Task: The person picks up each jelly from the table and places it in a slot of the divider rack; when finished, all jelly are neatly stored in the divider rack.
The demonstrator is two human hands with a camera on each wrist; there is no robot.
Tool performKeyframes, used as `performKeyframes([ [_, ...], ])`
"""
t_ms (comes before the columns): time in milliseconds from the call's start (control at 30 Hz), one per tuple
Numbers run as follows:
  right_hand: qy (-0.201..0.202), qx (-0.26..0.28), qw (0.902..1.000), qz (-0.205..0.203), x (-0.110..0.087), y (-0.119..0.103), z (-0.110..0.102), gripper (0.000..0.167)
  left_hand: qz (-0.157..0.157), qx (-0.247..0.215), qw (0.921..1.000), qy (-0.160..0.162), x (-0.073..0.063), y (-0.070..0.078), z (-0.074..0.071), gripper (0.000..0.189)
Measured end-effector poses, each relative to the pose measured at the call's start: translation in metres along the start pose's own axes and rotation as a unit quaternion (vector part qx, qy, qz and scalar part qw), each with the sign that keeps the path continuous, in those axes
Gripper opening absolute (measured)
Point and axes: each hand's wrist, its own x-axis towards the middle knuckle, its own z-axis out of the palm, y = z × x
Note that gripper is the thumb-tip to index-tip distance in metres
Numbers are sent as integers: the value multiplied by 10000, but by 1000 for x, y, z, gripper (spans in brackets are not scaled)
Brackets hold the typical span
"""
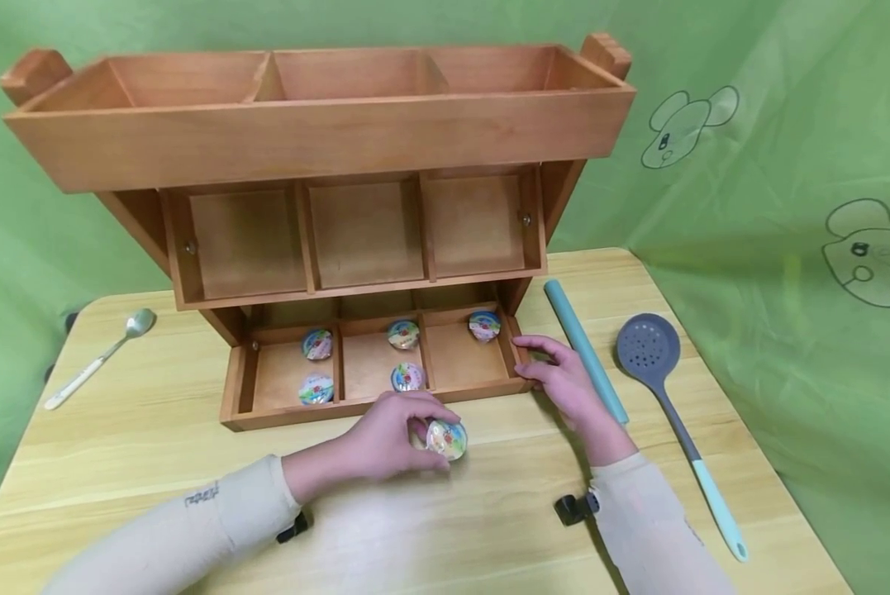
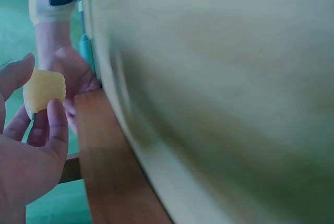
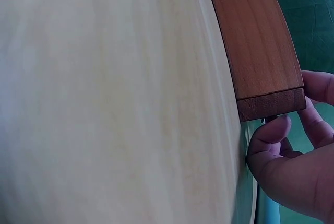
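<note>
Over the table in front of the wooden rack, my left hand pinches a small jelly cup between thumb and fingers. Its printed lid faces up, and the left wrist view shows its pale yellow side. My right hand grips the right end of the rack's bottom tray; the right wrist view has the thumb against the end board. Inside that tray, two jelly cups lie in the left compartment, two in the middle and one at the back of the right.
Above, the middle tray and top tray each have three compartments. To the right lie a teal stick and a grey slotted skimmer with a mint handle. A spoon rests on the table's left side.
</note>
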Motion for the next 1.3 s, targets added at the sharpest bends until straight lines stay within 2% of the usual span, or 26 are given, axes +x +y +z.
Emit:
performKeyframes([
  [167,2,-25,10000,5,0,-1,1,45,-95,-64,9995,301,19,5,-4,49],
  [233,20,-65,10000,10,0,-1,1,45,-212,26,9989,422,28,5,-4,50],
  [467,4,-33,10000,35,1,-1,1,45,-457,-154,9948,895,63,0,-5,49],
  [633,10,-29,10000,25,2,-1,1,45,-849,201,9896,1142,85,-6,-4,51],
  [767,14,-7,10000,49,1,-1,1,45,-1337,442,9834,1141,99,-12,0,51],
  [933,-21,4,10000,64,1,-1,0,45,-1895,362,9745,1145,113,-17,9,51],
  [1067,-32,19,10000,36,1,-1,0,44,-2115,451,9696,1149,122,-18,17,50],
  [1167,-43,43,10000,15,0,-1,0,44,-2297,512,9664,1037,127,-19,22,49],
  [1300,-66,88,9999,13,1,-1,0,44,-2530,379,9622,930,130,-22,25,47],
])
